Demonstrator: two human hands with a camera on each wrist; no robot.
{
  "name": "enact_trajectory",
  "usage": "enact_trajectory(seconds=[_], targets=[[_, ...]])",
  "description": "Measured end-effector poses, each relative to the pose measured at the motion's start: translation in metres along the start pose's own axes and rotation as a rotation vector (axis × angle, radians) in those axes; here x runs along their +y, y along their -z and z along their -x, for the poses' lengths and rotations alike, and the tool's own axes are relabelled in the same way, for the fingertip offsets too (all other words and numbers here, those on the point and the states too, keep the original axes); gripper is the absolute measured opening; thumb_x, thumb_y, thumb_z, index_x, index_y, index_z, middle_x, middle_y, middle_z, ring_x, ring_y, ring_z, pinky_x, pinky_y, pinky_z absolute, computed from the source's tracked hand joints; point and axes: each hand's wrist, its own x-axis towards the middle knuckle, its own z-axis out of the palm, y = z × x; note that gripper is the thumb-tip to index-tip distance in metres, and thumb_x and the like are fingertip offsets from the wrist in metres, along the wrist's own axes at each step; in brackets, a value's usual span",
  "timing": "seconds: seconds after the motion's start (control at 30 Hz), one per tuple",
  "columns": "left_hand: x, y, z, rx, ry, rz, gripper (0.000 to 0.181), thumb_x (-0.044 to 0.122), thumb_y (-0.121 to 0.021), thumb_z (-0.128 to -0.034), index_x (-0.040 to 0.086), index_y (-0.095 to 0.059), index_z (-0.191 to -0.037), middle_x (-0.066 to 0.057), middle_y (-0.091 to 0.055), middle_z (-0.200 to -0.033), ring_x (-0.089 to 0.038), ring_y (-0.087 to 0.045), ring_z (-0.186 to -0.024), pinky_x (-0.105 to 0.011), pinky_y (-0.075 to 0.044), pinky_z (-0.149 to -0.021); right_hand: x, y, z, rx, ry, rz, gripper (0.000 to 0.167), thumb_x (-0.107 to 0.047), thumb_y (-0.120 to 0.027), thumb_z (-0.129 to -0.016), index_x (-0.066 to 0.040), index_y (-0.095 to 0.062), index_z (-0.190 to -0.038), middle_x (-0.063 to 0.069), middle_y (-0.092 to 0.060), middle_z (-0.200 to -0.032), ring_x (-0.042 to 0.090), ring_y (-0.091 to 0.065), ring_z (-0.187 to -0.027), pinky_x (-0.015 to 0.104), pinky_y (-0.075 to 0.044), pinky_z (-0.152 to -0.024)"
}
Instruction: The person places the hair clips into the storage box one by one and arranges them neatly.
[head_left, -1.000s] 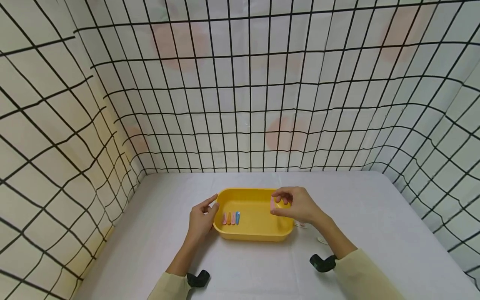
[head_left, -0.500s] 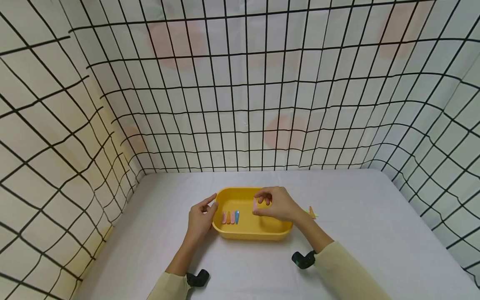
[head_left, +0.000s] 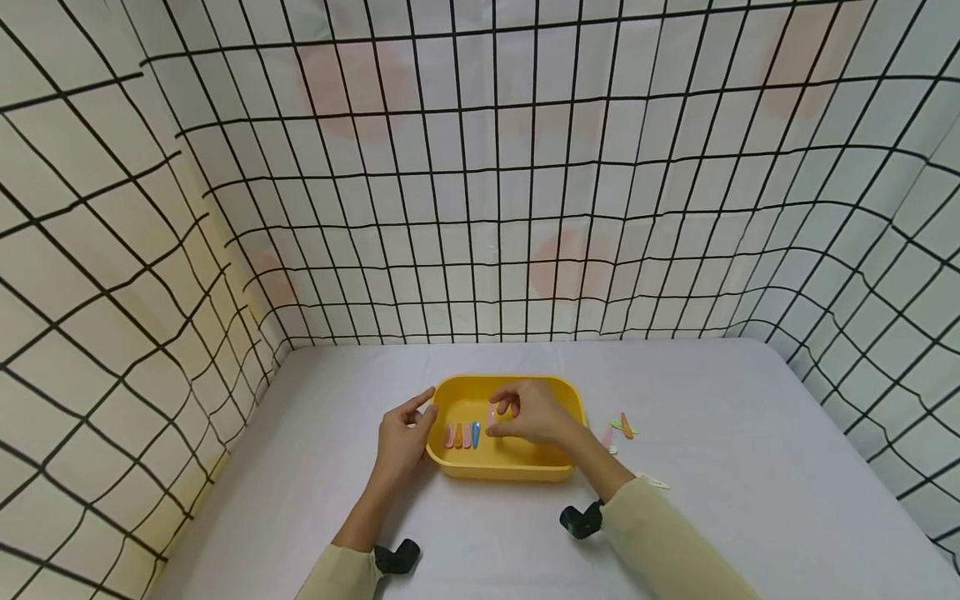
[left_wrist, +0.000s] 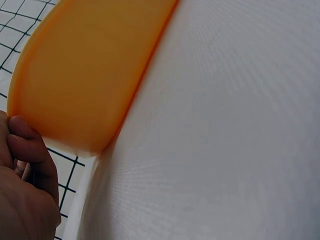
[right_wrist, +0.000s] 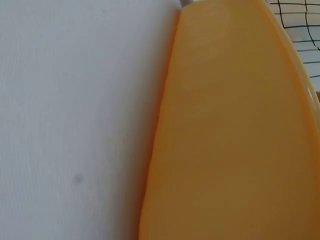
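Observation:
A yellow tray (head_left: 517, 473) stands on the white tabletop. My left hand (head_left: 400, 437) holds its left end by the rim; the left wrist view shows fingers (left_wrist: 32, 147) bent against the tray's corner. Inside, at the left, several snap hair clips lie side by side in a row: a pink clip (head_left: 449, 436), an orange clip (head_left: 458, 436), another pink clip (head_left: 467, 436) and a blue clip (head_left: 476, 434). Over the tray, just right of the blue one, my right hand (head_left: 536, 412) pinches a pink hair clip (head_left: 492, 415) upright between thumb and fingers. The right wrist view shows mostly the tray's outer wall (right_wrist: 230, 125).
Right of the tray lie loose clips: an orange clip (head_left: 626, 426) across a green one, a pink clip (head_left: 607, 437), and white clips (head_left: 656, 482) partly behind the right forearm. Black grid netting (head_left: 495, 221) over white cloth surrounds the table at the back and sides.
My right hand has moved left across the tray with the pink hair clip, to beside the blue one. Loose clips at the right have come into sight. My left hand stays put.

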Motion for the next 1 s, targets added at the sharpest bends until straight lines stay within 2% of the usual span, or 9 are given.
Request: enact_trajectory(seconds=[0.27, 0.57, 0.77, 1.0], targets=[[-0.002, 0.000, -0.002, 0.011, -0.019, -0.001, 0.037, 0.028, -0.068, -0.0992, 0.024, -0.069, -0.136, -0.005, -0.054, -0.070, -0.013, -0.042, -0.038, -0.020, -0.041, -0.037, 0.000, -0.012, -0.010, -0.055, 0.041, 0.008, 0.042, -0.025, -0.093, -0.075, -0.009, -0.075, -0.110, -0.003, -0.067, -0.090, 0.014, -0.054, -0.077, 0.023, -0.046, -0.068], [-0.002, -0.002, -0.002, 0.010, -0.020, -0.006, 0.037, 0.027, -0.069, -0.0991, 0.026, -0.069, -0.136, -0.004, -0.054, -0.070, -0.012, -0.042, -0.038, -0.020, -0.041, -0.038, 0.007, -0.022, -0.013, -0.110, -0.001, -0.004, 0.041, -0.023, -0.094, -0.073, -0.008, -0.075, -0.106, 0.001, -0.067, -0.089, 0.015, -0.055, -0.081, 0.024, -0.049, -0.072], [-0.002, -0.003, -0.003, 0.017, -0.020, -0.010, 0.037, 0.027, -0.069, -0.0993, 0.024, -0.069, -0.136, -0.004, -0.053, -0.069, -0.013, -0.042, -0.038, -0.020, -0.041, -0.038, 0.011, -0.025, -0.011, -0.118, -0.038, 0.004, 0.039, -0.022, -0.094, -0.073, -0.008, -0.073, -0.103, 0.001, -0.064, -0.087, 0.015, -0.055, -0.081, 0.024, -0.048, -0.072], [-0.003, -0.002, -0.002, 0.023, -0.001, -0.015, 0.037, 0.030, -0.069, -0.0991, 0.026, -0.070, -0.135, -0.004, -0.053, -0.071, -0.014, -0.043, -0.039, -0.020, -0.042, -0.039, 0.009, -0.025, -0.011, -0.125, -0.041, 0.003, 0.039, -0.022, -0.094, -0.073, -0.008, -0.073, -0.102, 0.001, -0.063, -0.086, 0.016, -0.054, -0.080, 0.025, -0.047, -0.072]])
